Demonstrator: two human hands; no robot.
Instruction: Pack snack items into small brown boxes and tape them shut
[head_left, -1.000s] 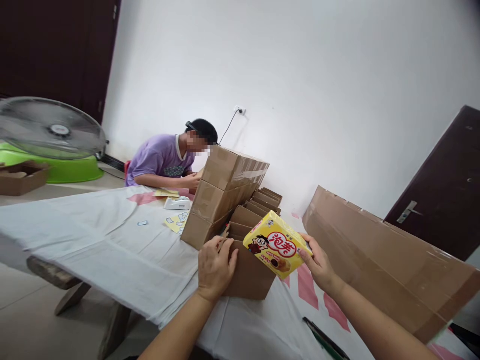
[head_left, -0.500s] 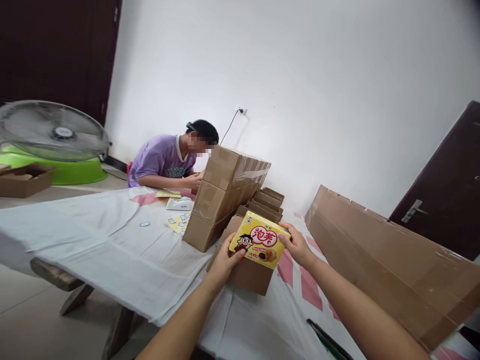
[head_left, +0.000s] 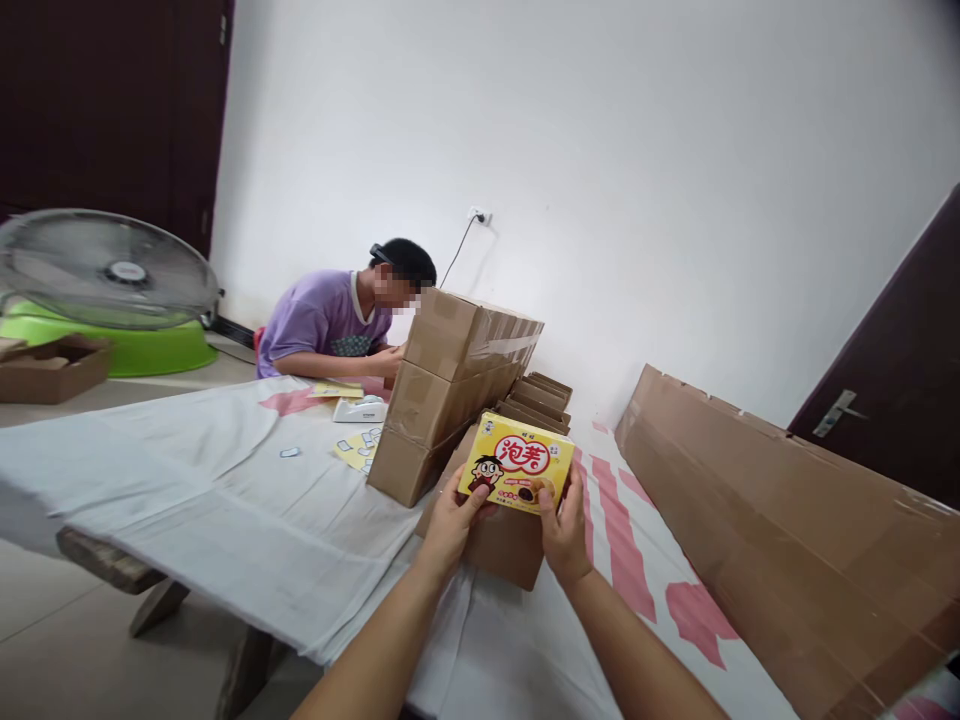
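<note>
Between my two hands is a yellow snack box with red lettering, a cartoon figure and pictured puffs on its front. My left hand grips its lower left corner, thumb on the front face. My right hand holds the lower right corner, its thumb over the pictured puffs. The fingers behind the box are mostly hidden. Just below and behind it stands an open brown carton, partly covered by the snack box and my hands.
Taped cartons are stacked left of my hands, with a row of open cartons behind. Across the table a person in purple leans forward near a tape dispenser. A long cardboard sheet stands at right; a fan is far left.
My right hand has shifted from the snack box's upper right edge down to its lower right corner. The box has become more level. The dark tool at the lower right is out of sight.
</note>
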